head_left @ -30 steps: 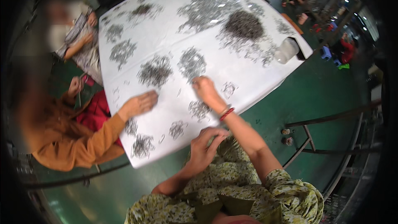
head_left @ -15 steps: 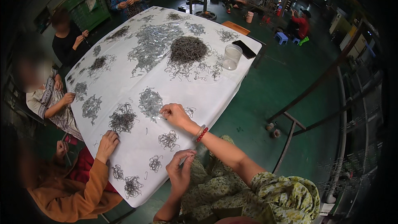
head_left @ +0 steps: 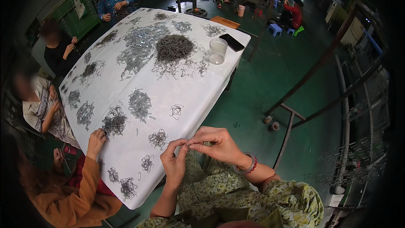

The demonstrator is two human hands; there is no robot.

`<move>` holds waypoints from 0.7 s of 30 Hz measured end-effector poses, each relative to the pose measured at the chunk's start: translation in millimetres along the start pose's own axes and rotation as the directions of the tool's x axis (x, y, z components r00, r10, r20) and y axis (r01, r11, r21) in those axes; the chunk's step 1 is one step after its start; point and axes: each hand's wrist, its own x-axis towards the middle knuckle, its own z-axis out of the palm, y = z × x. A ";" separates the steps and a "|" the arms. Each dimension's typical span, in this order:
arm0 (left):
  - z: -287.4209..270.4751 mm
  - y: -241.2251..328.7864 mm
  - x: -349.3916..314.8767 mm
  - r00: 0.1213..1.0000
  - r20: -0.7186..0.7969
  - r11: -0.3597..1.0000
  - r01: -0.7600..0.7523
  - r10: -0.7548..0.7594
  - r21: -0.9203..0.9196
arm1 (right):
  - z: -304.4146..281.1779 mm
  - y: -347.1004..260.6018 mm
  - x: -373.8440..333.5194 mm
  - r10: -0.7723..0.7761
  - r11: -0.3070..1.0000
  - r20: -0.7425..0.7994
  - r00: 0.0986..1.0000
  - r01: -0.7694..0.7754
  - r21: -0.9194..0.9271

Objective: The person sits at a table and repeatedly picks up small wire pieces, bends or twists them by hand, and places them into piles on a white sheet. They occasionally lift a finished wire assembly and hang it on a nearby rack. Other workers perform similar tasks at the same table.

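Wire clip [head_left: 188, 145], thin and small, pinched between both hands just off the near edge of the white table [head_left: 185, 97]. Left hand [head_left: 174, 159] and right hand [head_left: 216, 142] fingertips closed on it, touching. Small tangle of clips [head_left: 158, 138] just beside, on the table.

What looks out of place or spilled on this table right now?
Nothing looks spilled. Small wire pieces lie in sorted clumps on the white table, with a big heap near the clear cup. A black phone sits close to the table's far edge.
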 end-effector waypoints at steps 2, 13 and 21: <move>1.3 2.8 3.3 1.000 -0.005 0.999 0.026 -0.026 -0.022 | -1.6 0.5 2.7 -0.017 1.000 -0.039 0.999 0.017 -0.021; -17.6 1.6 6.1 0.991 0.113 0.994 0.077 -0.068 -0.072 | 15.8 10.2 8.6 0.050 0.999 -0.079 0.996 -0.051 -0.010; -43.1 -21.9 6.8 0.995 0.100 0.998 0.034 -0.029 -0.052 | 27.6 26.9 6.3 0.113 0.992 -0.071 0.991 -0.109 0.066</move>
